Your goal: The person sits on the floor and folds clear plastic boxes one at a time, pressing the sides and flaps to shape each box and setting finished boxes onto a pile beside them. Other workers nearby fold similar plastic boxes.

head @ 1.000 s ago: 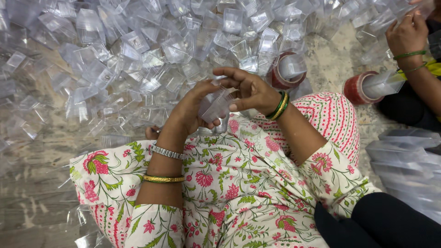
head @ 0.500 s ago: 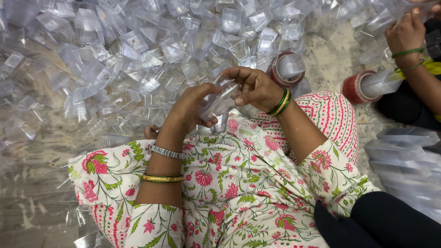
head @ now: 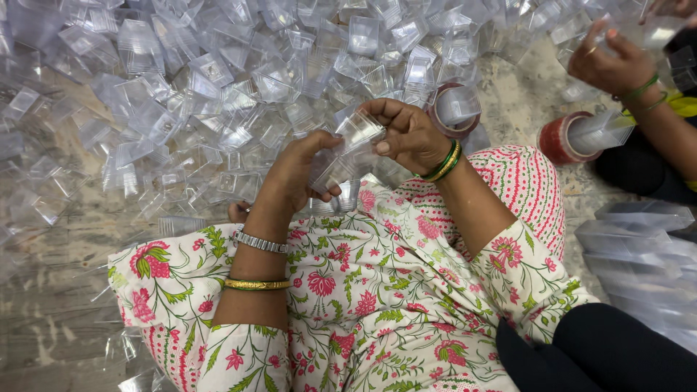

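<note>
Head view. A clear plastic box (head: 347, 149) is held between both hands above the lap, just short of the heap of clear boxes (head: 218, 87) spread from 9 to 1 o'clock. The left hand (head: 298, 170) is closed around the box's lower end; the right hand (head: 406, 134) is pinched on its upper edge with fingertips. Assembly or closing of the piece seems to be the step in hand; a firm, aligned press would probably be called for next. A red tape roll (head: 454, 109) lies at 1 o'clock. A co-worker's hand (head: 610, 65) is seen at 2 o'clock, closed on clear plastic.
</note>
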